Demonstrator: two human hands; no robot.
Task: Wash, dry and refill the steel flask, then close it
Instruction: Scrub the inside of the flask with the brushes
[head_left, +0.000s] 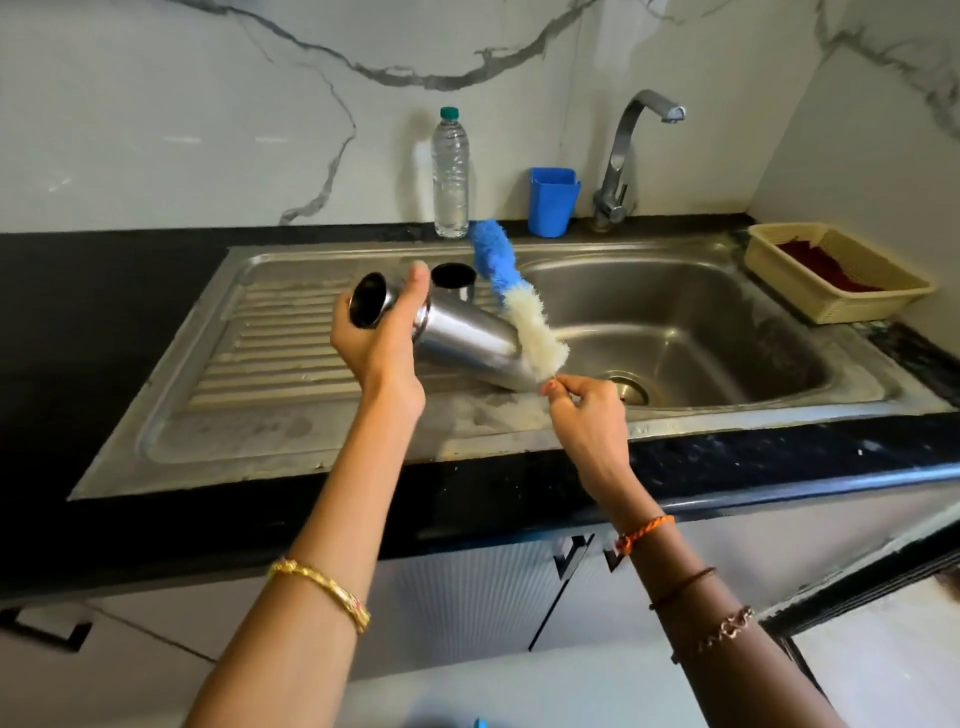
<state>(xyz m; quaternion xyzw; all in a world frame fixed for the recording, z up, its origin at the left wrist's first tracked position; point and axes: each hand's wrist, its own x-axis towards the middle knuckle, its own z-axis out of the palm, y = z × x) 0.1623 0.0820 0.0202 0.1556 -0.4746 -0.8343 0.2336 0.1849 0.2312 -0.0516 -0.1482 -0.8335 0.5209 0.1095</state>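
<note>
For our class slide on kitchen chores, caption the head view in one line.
Left hand holds the flask tilted over the sink; right hand pinches the brush.

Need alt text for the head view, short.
Over a steel sink, the left hand holds a tilted, open steel flask while the right hand pinches a blue-and-white bottle brush against its outside.
</note>
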